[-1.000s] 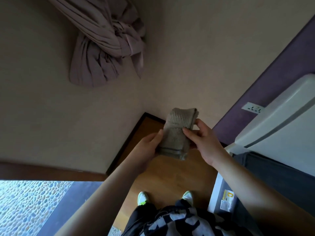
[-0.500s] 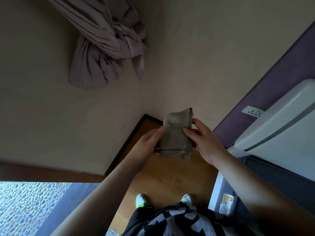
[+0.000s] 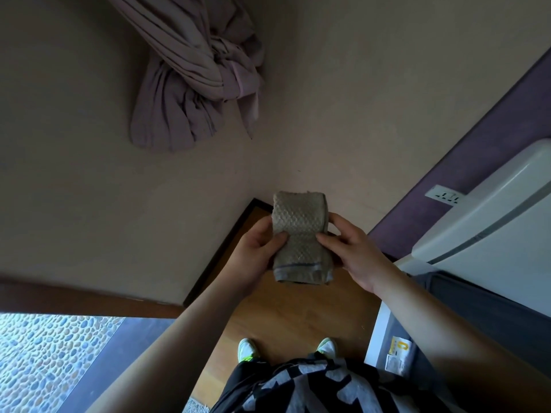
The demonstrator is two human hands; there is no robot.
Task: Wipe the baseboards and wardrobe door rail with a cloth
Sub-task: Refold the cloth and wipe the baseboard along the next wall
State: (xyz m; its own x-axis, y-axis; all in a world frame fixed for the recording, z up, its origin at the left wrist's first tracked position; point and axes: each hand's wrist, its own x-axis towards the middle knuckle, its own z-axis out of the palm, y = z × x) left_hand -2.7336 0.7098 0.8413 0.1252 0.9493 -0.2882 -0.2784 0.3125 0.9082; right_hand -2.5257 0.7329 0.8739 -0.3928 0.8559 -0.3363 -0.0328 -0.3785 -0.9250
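— Beige walls meet in a corner far ahead, with a dark baseboard [image 3: 220,248] running along the wooden floor [image 3: 286,317] below. What's up on the far left wall?

— One knotted curtain [image 3: 193,79], bunched and hanging. A white appliance [image 3: 489,222] stands at the right, with a wall socket [image 3: 445,195] just beyond it.

— And the cloth?

— A folded, textured cloth [image 3: 299,236] is held in mid-air above the floor, between both hands. The left hand [image 3: 258,257] grips its left edge, thumb curled onto the front. The right hand [image 3: 354,254] pinches the right edge likewise.

— Anything near?

— Two shoes [image 3: 247,350] on the floor.
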